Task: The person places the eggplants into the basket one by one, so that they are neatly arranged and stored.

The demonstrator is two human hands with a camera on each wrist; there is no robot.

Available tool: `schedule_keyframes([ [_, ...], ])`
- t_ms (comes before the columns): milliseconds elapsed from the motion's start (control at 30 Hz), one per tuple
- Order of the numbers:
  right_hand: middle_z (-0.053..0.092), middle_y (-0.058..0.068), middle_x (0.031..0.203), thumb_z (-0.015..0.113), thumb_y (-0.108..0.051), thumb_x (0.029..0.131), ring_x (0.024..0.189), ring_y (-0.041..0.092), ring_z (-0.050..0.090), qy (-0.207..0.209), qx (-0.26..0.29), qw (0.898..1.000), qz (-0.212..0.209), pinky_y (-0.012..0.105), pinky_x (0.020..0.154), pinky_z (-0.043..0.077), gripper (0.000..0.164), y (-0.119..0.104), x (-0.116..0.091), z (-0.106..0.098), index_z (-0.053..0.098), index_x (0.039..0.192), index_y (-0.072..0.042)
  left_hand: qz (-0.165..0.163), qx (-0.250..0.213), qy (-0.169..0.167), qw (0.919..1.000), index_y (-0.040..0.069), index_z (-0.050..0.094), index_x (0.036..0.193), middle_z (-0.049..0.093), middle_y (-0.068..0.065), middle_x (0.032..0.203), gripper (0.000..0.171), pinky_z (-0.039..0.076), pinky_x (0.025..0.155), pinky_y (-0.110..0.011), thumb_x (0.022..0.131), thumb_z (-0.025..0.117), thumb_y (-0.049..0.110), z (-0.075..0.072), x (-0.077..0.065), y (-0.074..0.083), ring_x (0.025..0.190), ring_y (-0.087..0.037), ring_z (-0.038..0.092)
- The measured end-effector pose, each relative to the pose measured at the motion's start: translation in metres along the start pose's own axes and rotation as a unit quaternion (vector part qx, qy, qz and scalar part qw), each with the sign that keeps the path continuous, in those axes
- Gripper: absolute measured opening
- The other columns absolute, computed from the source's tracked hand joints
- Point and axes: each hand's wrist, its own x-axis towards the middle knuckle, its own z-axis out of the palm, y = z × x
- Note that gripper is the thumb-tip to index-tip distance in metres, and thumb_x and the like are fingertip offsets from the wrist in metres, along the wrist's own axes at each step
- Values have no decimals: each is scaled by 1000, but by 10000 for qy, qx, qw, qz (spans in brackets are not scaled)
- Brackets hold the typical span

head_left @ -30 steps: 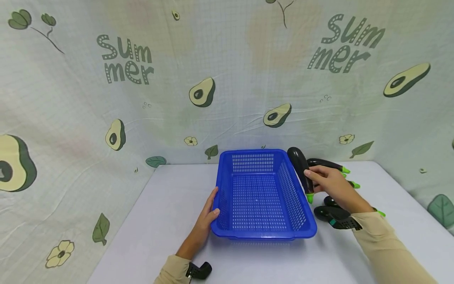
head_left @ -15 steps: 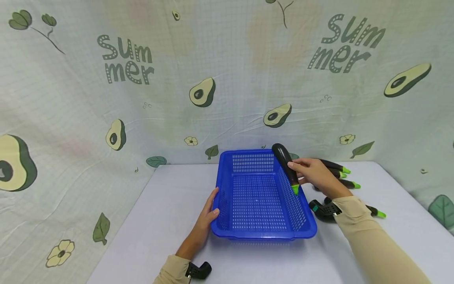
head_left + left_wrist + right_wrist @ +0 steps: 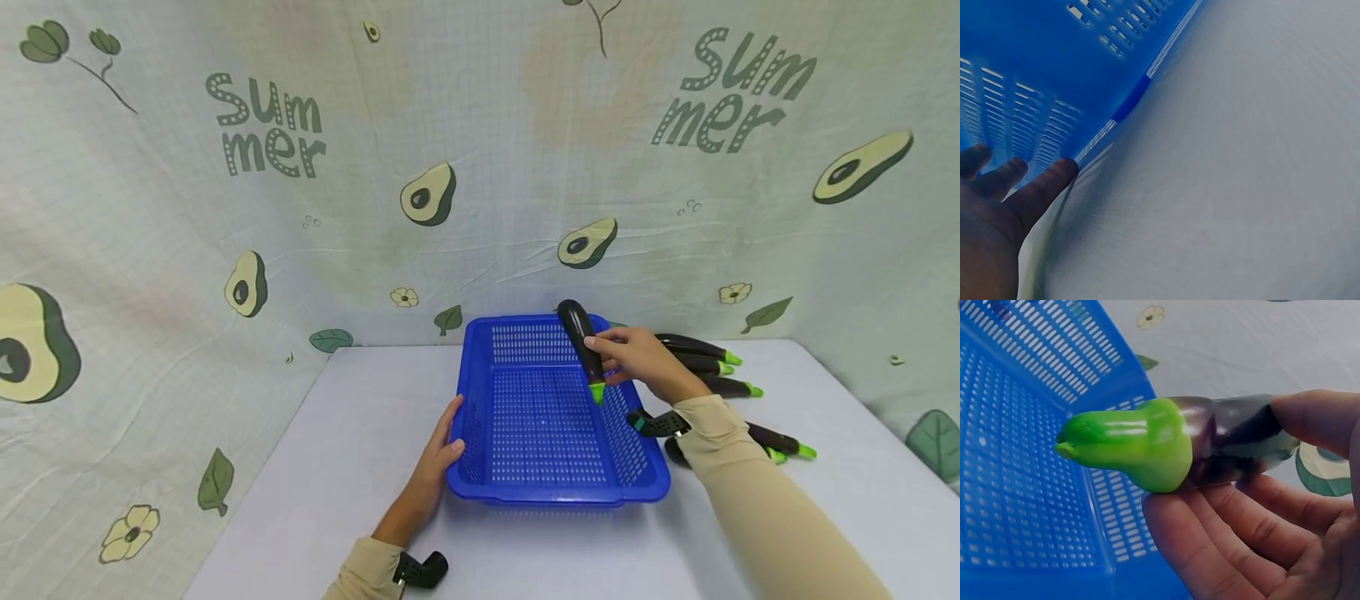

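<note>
My right hand (image 3: 637,358) pinches a dark purple eggplant (image 3: 576,330) with a bright green stem cap, above the right side of the blue plastic basket (image 3: 558,494). In the right wrist view, the thumb lies on one side of the eggplant (image 3: 1235,431) and the fingers on the other; its green end points toward the basket (image 3: 1104,562). At the basket's left wall rests my left hand (image 3: 431,467), its thumb at the rim. The left wrist view shows straight, spread fingers (image 3: 1047,187) against the basket's outside (image 3: 1054,62). The basket's slotted floor is bare.
Several more eggplants (image 3: 697,346) lie on the white table (image 3: 360,417) to the right of the basket, some partly hidden by the right arm. A second group (image 3: 776,439) lies nearer the front. Behind hangs a printed cloth (image 3: 510,167) with avocados.
My right hand has carried the eggplant left, from beside the basket's right edge to over its inside. The left hand and the basket have stayed in place.
</note>
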Motion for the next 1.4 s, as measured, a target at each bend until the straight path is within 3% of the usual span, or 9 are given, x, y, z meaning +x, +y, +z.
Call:
schedule_keyframes([
  [133,61,22,108,61,-46,85,91,30,63,-80,84,9999,1,42,72,54,69,-3,4,6,43,131,2,-75,-57,-63,9999,21,9,150,3,1,154,61,1,108,-55,95,35,18,3,-3,15,140,-21,2],
  [500,62,20,103,61,-39,88,90,31,63,-339,12,9991,255,42,68,54,67,-6,17,23,38,135,2,16,170,81,9998,35,12,148,5,8,154,59,1,107,-57,95,37,27,-2,2,-14,140,-18,3],
  [967,60,20,110,61,-39,87,93,30,63,-543,-577,9960,401,43,70,54,66,-9,32,30,39,136,0,-9,-15,73,10000,33,14,148,7,7,153,60,2,108,-55,94,40,27,-2,3,-13,139,-17,5],
  [1400,63,19,102,62,-28,89,82,27,65,-767,-1090,9910,147,42,68,54,56,-9,50,38,44,133,2,5,-12,86,10000,34,14,148,7,7,153,60,2,108,-55,94,39,25,-3,3,-14,139,-18,6],
])
